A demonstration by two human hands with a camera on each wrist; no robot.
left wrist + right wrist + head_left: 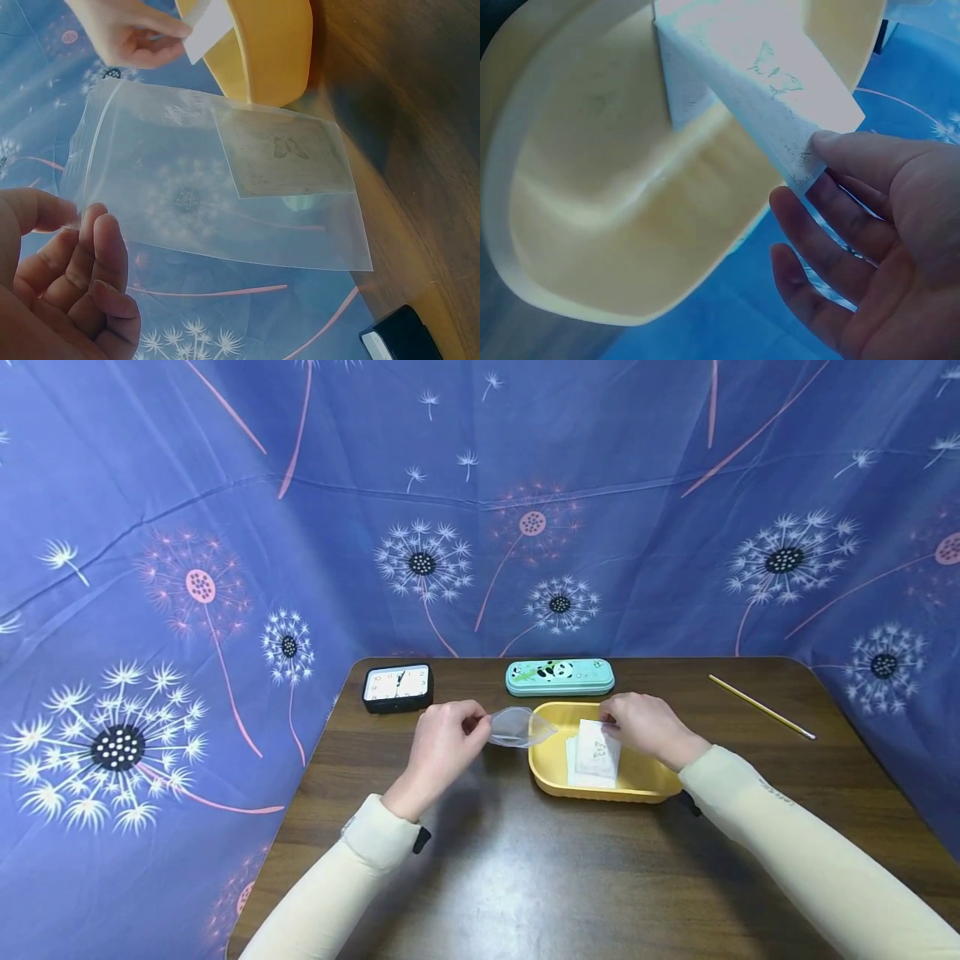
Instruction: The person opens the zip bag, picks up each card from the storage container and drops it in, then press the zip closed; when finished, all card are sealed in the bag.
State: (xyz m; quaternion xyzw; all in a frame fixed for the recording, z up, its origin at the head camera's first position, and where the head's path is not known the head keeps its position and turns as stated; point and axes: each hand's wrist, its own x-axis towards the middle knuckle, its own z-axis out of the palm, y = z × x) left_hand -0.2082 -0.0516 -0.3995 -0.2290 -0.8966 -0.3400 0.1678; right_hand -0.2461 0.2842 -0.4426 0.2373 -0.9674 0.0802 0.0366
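My left hand (pixel 444 745) pinches the near edge of a clear bag (pixel 521 727), holding it off the tabletop (pixel 525 877) with its far end reaching the left rim of the yellow tray (pixel 645 785). My right hand (pixel 647 727) is over the tray, thumb and fingertips pinching the top corner of a white card (pixel 597 752). So the card lies just right of the bag, and the right hand is the nearer one to it by far. The bag's long axis runs left to right, from my left fingers toward the tray; which end is its mouth I cannot tell for sure.

The card is small, pale and rectangular, with a faint butterfly mark near one edge, tilted up out of the tray where I lift it. More white cards seem to lie flat beneath it. From the left wrist view the bag (pixel 217 180) already shows one such card (pixel 289 161) inside, flat against the film, near the tray.
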